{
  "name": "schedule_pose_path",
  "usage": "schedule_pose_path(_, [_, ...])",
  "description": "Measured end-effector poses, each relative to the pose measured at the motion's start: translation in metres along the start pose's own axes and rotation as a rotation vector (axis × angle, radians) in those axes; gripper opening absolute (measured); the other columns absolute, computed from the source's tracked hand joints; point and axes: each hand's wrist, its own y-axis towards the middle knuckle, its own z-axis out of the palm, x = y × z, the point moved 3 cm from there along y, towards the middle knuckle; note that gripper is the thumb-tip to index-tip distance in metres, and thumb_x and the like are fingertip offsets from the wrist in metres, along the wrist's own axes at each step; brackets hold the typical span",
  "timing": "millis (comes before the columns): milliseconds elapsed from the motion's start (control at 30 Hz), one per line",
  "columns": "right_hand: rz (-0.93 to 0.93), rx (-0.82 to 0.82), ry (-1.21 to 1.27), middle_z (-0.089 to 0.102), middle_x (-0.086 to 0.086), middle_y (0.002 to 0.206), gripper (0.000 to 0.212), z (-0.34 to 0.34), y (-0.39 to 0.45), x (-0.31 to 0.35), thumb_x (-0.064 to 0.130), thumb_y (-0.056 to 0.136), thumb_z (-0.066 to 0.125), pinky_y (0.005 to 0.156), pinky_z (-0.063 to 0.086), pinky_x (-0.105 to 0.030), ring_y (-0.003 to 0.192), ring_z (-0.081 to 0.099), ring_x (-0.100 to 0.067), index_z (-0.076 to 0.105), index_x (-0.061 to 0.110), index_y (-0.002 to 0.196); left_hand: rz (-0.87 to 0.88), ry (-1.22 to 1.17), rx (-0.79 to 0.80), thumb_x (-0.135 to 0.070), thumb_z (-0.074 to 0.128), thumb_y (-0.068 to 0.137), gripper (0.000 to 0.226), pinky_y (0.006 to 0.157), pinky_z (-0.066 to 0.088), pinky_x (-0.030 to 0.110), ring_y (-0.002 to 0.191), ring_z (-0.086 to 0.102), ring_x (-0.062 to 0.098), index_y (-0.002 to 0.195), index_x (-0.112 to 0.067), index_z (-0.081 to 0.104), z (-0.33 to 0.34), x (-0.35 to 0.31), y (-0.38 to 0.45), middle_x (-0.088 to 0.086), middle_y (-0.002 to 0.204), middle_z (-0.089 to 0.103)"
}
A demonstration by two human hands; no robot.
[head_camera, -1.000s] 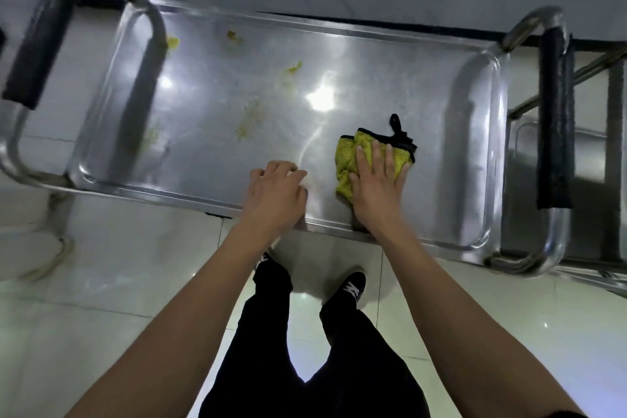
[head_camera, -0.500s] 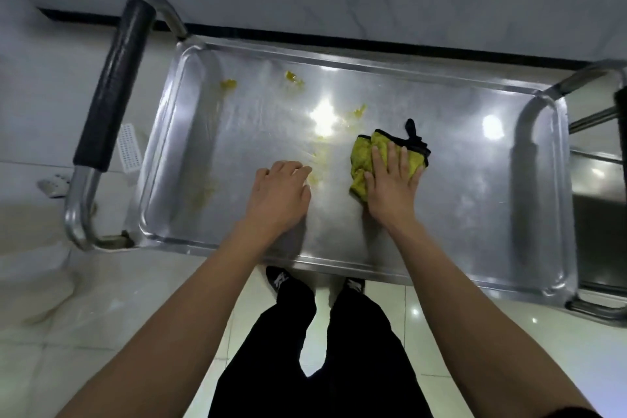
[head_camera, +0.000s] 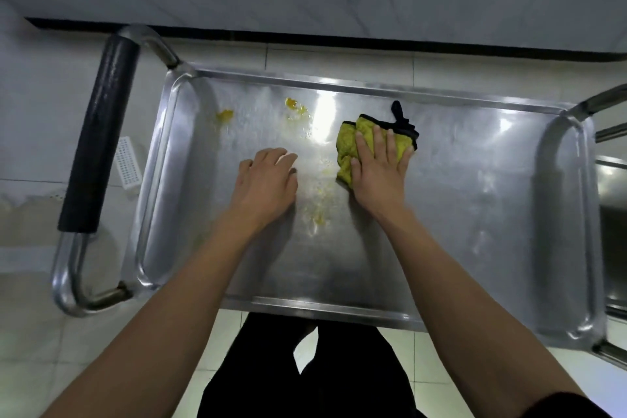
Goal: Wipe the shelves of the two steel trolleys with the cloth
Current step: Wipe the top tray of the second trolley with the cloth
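the top shelf [head_camera: 458, 214] of the steel trolley [head_camera: 373, 314] is a shallow tray with a raised rim, and it carries yellow smears [head_camera: 295, 107] near its far edge and yellow crumbs [head_camera: 319, 214] between the two hands. the yellow cloth [head_camera: 349, 142], edged in black with a black loop at its far corner, lies bunched on the shelf a little right of centre. the right hand [head_camera: 378, 173] lies flat on the cloth, fingers straight and slightly spread, pressing it down; its grip is released rather than clenched. the left hand [head_camera: 266, 183] rests on the bare steel just left of the crumbs, fingers bent at the knuckles and holding nothing. both forearms reach in from the near edge. a black-padded handle [head_camera: 98, 142] stands at the trolley's left end. part of a second trolley [head_camera: 614, 214] shows at the right edge. compared with half a second ago, the cloth and right hand sit further toward the far rim, closer to the smears, and the left hand is further onto the shelf.
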Motion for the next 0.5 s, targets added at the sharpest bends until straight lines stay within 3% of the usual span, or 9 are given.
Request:
schedule_pose_path(233, [-0.019,0.002,0.012,0.011,-0.005,0.168,0.057,-0.005,0.037,0.031,0.040,0.103,0.032,0.119,-0.004,-0.065,0.155,0.000,-0.030,0.024,0.029,0.158,-0.085,-0.083,-0.071,-0.028,0.047,0.101,0.047,0.116,0.027,0.049,0.145,0.031,0.025,0.147,-0.018,0.048,-0.020,0.045,0.025,0.006,0.155,0.042])
schedule_pose_path(367, [-0.021,-0.016,-0.005,0.013,-0.005,0.168,0.057,-0.004,0.052,0.054,0.038,0.102,0.035,0.119,-0.004,-0.065,0.155,0.002,-0.030,0.027,0.028,0.157,-0.152,-0.098,-0.134,-0.026,0.050,0.099,0.046,0.112,0.032,0.050,0.142,0.035,0.026,0.144,-0.017,0.050,-0.040,0.091,0.028,0.005,0.153,0.044])
schedule_pose_path(500, [-0.021,-0.024,-0.012,0.013,-0.005,0.168,0.056,-0.003,0.062,0.085,0.036,0.103,0.037,0.120,-0.005,-0.064,0.155,0.001,-0.030,0.027,0.027,0.158,-0.184,0.001,-0.089,-0.030,0.045,0.097,0.035,0.107,0.036,0.054,0.134,0.040,0.027,0.129,-0.017,0.056,-0.050,0.132,0.029,0.006,0.141,0.052])
